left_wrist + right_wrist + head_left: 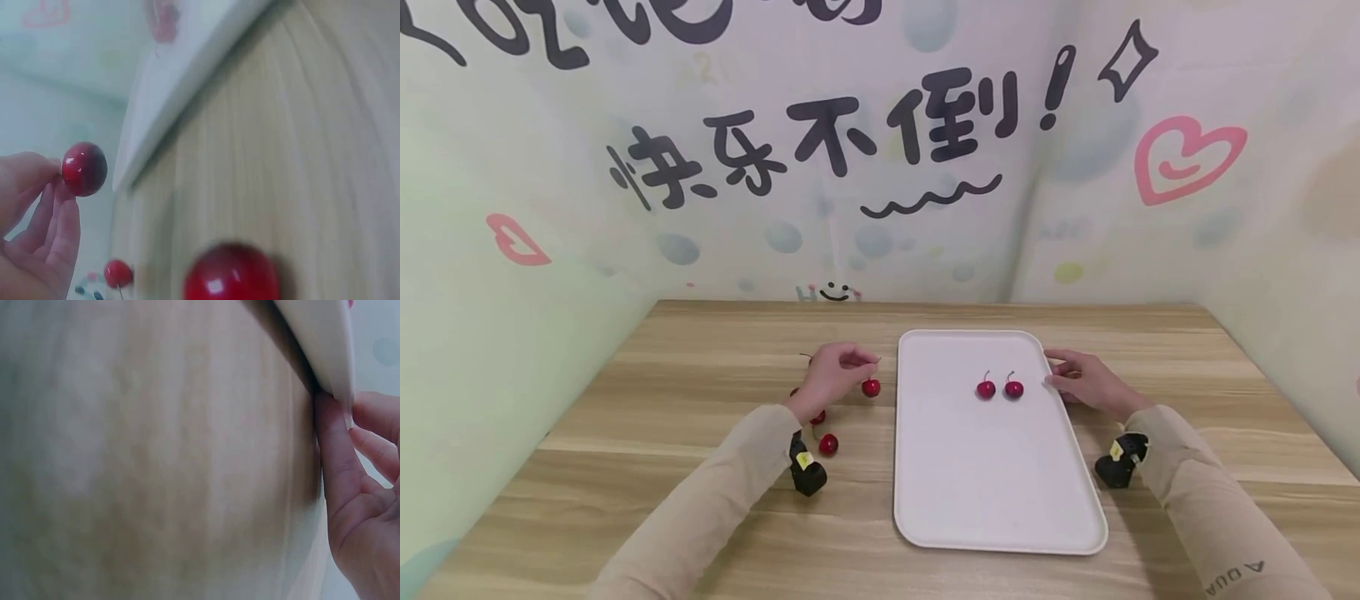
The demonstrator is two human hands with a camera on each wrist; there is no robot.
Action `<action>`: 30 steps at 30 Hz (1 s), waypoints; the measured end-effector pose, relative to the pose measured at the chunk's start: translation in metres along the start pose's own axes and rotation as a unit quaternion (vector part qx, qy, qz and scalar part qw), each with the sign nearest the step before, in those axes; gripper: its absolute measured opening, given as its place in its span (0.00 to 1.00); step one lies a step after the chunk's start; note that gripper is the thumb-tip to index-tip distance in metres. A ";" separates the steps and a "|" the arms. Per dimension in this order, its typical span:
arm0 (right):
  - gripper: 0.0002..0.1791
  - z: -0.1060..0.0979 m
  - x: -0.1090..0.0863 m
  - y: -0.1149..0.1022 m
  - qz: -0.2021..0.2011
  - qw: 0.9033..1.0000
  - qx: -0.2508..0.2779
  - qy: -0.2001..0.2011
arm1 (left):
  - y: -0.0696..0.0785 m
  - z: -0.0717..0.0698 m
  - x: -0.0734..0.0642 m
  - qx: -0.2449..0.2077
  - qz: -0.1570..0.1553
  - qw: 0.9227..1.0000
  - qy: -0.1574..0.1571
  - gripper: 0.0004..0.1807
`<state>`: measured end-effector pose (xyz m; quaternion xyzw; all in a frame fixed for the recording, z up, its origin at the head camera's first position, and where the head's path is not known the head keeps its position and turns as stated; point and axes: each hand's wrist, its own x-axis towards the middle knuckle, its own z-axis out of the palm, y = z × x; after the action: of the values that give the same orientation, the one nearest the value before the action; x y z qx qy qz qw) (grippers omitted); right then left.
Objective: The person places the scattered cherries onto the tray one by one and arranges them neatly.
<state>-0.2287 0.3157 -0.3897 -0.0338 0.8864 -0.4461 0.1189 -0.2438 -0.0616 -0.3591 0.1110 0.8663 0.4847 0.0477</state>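
Note:
My left hand [837, 375] pinches a red cherry [871, 387] at its stem, just left of the white tray [992, 483]. In the left wrist view this cherry [84, 169] hangs from the fingertips, above the tabletop. My right hand [1092, 381] holds the tray's right rim between thumb and fingers. From the right wrist, one digit of the hand [356, 469] lies low against the tray's edge [325, 356] and the others lie on its far side. Two cherries with stems, one [986, 390] beside the other [1014, 390], sit on the tray's upper right part.
More cherries lie on the wooden table [647, 467] around my left wrist, one [828, 444] nearest the front and another [817, 417] partly behind the wrist. Each wrist bears a black camera [808, 468]. A printed cloth [850, 242] stands behind the table's back edge.

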 end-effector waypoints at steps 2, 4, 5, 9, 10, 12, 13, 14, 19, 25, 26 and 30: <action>0.32 0.000 0.000 0.000 0.000 1.000 0.000 0.000 | 0.005 0.003 0.000 -0.004 0.007 1.000 -0.010 0.09; 0.32 0.000 0.000 -0.001 -0.001 1.000 0.000 -0.001 | 0.010 0.007 -0.001 -0.010 0.015 1.000 -0.020 0.10; 0.32 0.000 0.000 -0.001 -0.001 1.000 0.000 -0.001 | 0.012 0.010 -0.001 -0.012 0.020 0.999 -0.026 0.10; 0.32 0.000 0.000 -0.001 0.004 1.000 0.000 0.000 | 0.017 0.021 -0.001 -0.010 0.029 0.998 -0.058 0.09; 0.32 0.000 0.000 -0.002 0.005 1.000 0.000 0.001 | 0.019 0.024 -0.002 -0.008 0.030 0.997 -0.067 0.09; 0.32 0.000 0.000 -0.002 0.007 1.000 0.000 0.000 | 0.022 0.030 -0.002 -0.007 0.027 0.996 -0.080 0.08; 0.32 0.000 0.000 -0.002 0.008 1.000 -0.001 0.001 | 0.023 0.033 -0.002 -0.005 0.027 0.996 -0.084 0.08; 0.32 0.000 0.000 -0.002 0.008 1.000 -0.002 0.001 | 0.024 0.036 -0.001 -0.006 0.026 0.996 -0.088 0.08; 0.32 0.000 0.000 0.000 0.007 1.000 -0.004 0.000 | 0.030 0.053 0.003 -0.001 0.022 0.996 -0.092 0.07; 0.32 -0.001 -0.001 0.000 0.003 1.000 -0.007 -0.002 | 0.039 0.073 0.009 -0.003 0.020 0.994 -0.107 0.06; 0.32 -0.001 -0.001 0.000 0.002 1.000 -0.006 -0.003 | 0.041 0.076 0.011 -0.003 0.024 0.994 -0.107 0.07; 0.32 0.000 0.000 -0.001 -0.002 1.000 -0.002 -0.004 | 0.045 0.082 0.020 0.002 0.040 0.995 -0.094 0.07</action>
<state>-0.2284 0.3157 -0.3891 -0.0373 0.8868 -0.4444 0.1214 -0.2408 0.0344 -0.3634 0.1907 0.8539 0.4719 0.1090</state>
